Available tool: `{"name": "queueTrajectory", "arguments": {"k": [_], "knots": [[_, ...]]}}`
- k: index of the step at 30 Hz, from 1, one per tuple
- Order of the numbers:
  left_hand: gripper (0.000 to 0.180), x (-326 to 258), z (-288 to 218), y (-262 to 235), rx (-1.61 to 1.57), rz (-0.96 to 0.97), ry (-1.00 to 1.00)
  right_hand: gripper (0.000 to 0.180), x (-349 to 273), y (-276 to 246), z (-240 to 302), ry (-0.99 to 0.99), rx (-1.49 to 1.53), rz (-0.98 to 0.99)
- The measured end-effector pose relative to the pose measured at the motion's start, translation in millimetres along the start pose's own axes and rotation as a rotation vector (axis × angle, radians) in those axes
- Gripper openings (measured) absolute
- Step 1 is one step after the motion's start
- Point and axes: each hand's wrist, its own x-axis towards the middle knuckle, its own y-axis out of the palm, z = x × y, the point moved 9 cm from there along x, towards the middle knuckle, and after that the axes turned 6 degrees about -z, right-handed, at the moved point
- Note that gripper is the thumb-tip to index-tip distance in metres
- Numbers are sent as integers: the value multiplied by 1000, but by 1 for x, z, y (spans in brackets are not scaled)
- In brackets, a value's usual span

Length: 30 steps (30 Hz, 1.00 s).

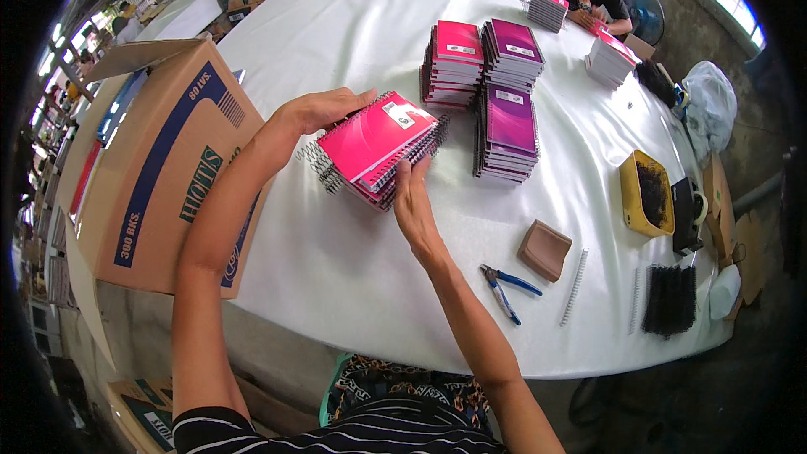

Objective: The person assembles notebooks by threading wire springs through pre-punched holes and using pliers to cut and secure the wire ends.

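A small stack of pink spiral notebooks [376,149] sits tilted between both hands just above the white table [336,261]; the top cover is bright pink with paler curved streaks and a small round label near its far corner, and wire coils run along two edges; the left hand [318,109] wraps the far-left side, fingers curled over the cover, gripping; the right hand [414,202] presses flat against the near-right edge, fingers straight up on the coils; beyond the right hand stand piles of pink and purple notebooks [483,84], each cover with a small white oblong label; left of the left hand lies an open brown carton [160,168] with a blue stripe and printing; near the right forearm lie blue pliers [504,286]
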Motion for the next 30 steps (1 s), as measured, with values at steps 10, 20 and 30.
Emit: {"name": "queueTrajectory", "arguments": {"k": [10,20,30], "knots": [[60,3,66,-36,-37,-54,-164,79,-12,-7,66,-333,-216,-101],[47,-61,-7,20,-124,-154,-158,84,-16,6,6,242,757,81],[26,-24,73,73,-111,281,-318,82,-120,-11,-15,279,483,-42]]}}
